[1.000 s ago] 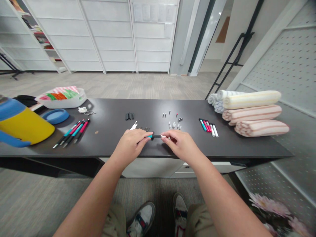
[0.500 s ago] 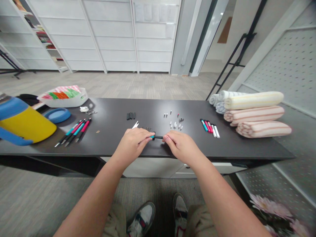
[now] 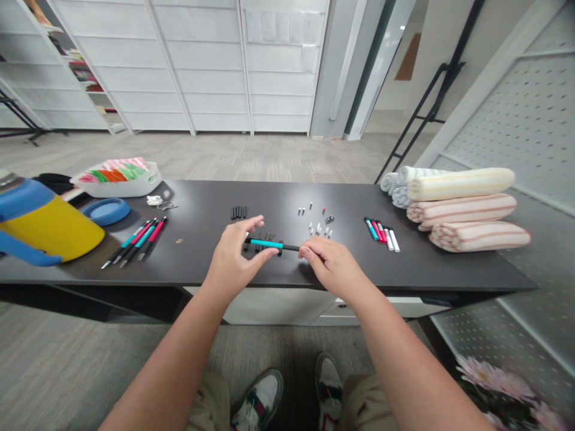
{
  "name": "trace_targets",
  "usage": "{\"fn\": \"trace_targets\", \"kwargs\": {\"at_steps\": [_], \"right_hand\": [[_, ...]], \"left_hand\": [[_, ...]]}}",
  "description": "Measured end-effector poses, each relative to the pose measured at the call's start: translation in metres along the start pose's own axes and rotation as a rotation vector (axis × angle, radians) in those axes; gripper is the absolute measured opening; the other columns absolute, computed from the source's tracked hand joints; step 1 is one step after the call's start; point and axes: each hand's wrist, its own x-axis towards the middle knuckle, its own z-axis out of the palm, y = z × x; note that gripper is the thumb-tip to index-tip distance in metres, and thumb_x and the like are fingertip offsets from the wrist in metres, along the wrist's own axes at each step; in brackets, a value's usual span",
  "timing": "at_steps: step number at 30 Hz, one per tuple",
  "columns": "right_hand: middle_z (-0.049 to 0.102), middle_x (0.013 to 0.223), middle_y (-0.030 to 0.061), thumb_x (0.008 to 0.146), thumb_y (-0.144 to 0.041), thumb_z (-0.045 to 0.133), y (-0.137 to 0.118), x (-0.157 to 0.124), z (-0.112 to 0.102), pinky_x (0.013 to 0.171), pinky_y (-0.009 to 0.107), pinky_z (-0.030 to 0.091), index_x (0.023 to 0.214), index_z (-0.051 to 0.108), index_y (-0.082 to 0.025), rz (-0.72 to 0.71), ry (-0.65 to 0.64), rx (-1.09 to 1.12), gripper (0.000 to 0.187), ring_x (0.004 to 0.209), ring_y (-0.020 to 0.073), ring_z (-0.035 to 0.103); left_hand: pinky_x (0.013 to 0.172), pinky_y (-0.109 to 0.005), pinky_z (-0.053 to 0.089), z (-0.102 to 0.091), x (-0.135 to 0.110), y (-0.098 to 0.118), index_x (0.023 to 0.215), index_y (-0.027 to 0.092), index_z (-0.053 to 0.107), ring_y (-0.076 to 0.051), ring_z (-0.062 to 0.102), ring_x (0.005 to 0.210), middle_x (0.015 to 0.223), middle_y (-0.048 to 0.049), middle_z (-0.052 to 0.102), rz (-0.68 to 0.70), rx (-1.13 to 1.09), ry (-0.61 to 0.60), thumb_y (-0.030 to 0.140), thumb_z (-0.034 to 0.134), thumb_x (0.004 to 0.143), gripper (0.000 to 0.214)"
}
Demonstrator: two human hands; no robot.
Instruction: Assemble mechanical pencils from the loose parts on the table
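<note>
A pen (image 3: 268, 243) with a teal barrel and black ends lies level above the dark desk. My right hand (image 3: 331, 258) pinches its black right end between thumb and fingers. Around the left part of the pen, my left hand (image 3: 230, 254) is open, thumb and fingers spread apart. Small dark parts on the desk are partly hidden behind the pen. Beyond the hands lie several short black pieces (image 3: 238, 212), small white pieces (image 3: 318, 229) and a little metallic heap (image 3: 330, 219). Teal, red and white tubes (image 3: 381, 234) lie in a row to the right.
Several assembled pens (image 3: 137, 239) lie at the left beside a yellow and blue jug (image 3: 58, 230), a blue lid (image 3: 106, 211) and a white basket (image 3: 130, 188). Rolled towels (image 3: 462, 209) are stacked at the desk's (image 3: 202, 206) right end. Pink flowers (image 3: 494, 380) stand low at right.
My left hand has loosened from the pen and spread its fingers, so the teal barrel shows. The right hand keeps its pinch in nearly the same place.
</note>
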Motion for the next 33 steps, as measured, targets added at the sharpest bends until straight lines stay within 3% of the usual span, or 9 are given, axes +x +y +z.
{"fn": "trace_targets", "kwargs": {"at_steps": [3,8,12,16,20,24,28,31,33], "right_hand": [[0.070,0.089,0.0049,0.111,-0.039,0.041,0.000,-0.001,-0.001,0.078,0.032,0.045,0.093,0.067,-0.024,0.032,0.077,0.025,0.035,0.085,0.0208,0.065],[0.071,0.090,0.0059,0.110,-0.041,0.043,-0.012,0.000,0.006,0.080,0.033,0.047,0.093,0.069,-0.024,0.049,0.155,0.070,0.035,0.085,0.0213,0.065],[0.066,0.082,0.0046,0.108,-0.047,0.046,-0.028,0.003,0.019,0.074,0.032,0.046,0.089,0.068,-0.023,0.121,0.159,0.258,0.038,0.079,0.0196,0.061],[0.048,0.068,-0.0032,0.101,-0.064,0.052,-0.046,0.005,0.032,0.048,0.026,0.028,0.082,0.058,-0.023,0.419,0.095,0.868,0.045,0.052,0.0116,0.038],[0.042,0.067,-0.0075,0.093,-0.061,0.067,-0.067,0.005,0.036,0.046,0.023,0.016,0.080,0.052,-0.021,0.591,-0.023,1.334,0.044,0.047,0.0061,0.021],[0.040,0.066,-0.0094,0.089,-0.057,0.073,-0.085,0.004,0.037,0.044,0.022,0.013,0.081,0.049,-0.022,0.680,-0.196,1.558,0.044,0.045,0.0045,0.015],[0.052,0.065,-0.0060,0.093,-0.066,0.062,-0.084,0.002,0.032,0.040,0.024,0.015,0.089,0.061,-0.020,0.656,-0.219,1.311,0.046,0.039,0.0055,0.020],[0.063,0.070,0.0004,0.102,-0.066,0.045,-0.062,0.004,0.010,0.044,0.027,0.028,0.102,0.072,-0.020,0.498,0.012,0.719,0.053,0.044,0.0109,0.039],[0.072,0.081,0.0040,0.103,-0.053,0.052,-0.040,0.014,-0.011,0.057,0.030,0.039,0.102,0.076,-0.023,0.378,0.220,0.156,0.039,0.061,0.0171,0.058]], "left_hand": [[0.084,-0.033,0.054,0.002,0.002,-0.004,0.139,0.021,0.059,-0.022,0.068,0.104,0.125,-0.0118,0.072,-0.277,-0.306,0.150,0.040,0.090,0.078,0.071],[0.060,-0.020,0.047,0.009,0.009,0.001,0.099,0.012,0.074,-0.008,0.058,0.066,0.079,-0.0026,0.068,-0.584,-0.992,0.203,0.045,0.088,0.081,0.040],[0.062,-0.018,0.051,0.009,0.012,0.009,0.095,0.013,0.077,-0.006,0.059,0.067,0.086,-0.0034,0.071,-0.571,-1.199,0.256,0.036,0.092,0.077,0.033],[0.072,-0.021,0.056,0.002,0.011,0.010,0.098,0.018,0.078,-0.010,0.067,0.080,0.095,-0.0046,0.076,-0.485,-1.238,0.230,0.037,0.091,0.080,0.029],[0.080,-0.027,0.059,-0.006,0.008,0.010,0.101,0.025,0.075,-0.014,0.069,0.090,0.094,-0.0010,0.076,-0.384,-1.209,0.203,0.045,0.088,0.083,0.030],[0.085,-0.033,0.061,-0.012,0.007,0.015,0.102,0.028,0.072,-0.016,0.068,0.094,0.092,0.0011,0.073,-0.327,-1.221,0.198,0.050,0.087,0.083,0.033],[0.085,-0.039,0.063,-0.015,0.010,0.023,0.108,0.029,0.068,-0.016,0.068,0.087,0.092,0.0021,0.070,-0.399,-1.273,0.216,0.052,0.082,0.087,0.034],[0.082,-0.037,0.064,-0.016,0.014,0.024,0.112,0.030,0.064,-0.010,0.063,0.071,0.082,0.0054,0.062,-0.433,-1.328,0.251,0.051,0.073,0.096,0.028],[0.071,-0.029,0.062,-0.013,0.015,0.024,0.113,0.029,0.064,-0.007,0.052,0.058,0.071,0.0076,0.051,-0.455,-1.346,0.255,0.050,0.069,0.098,0.026]]}}
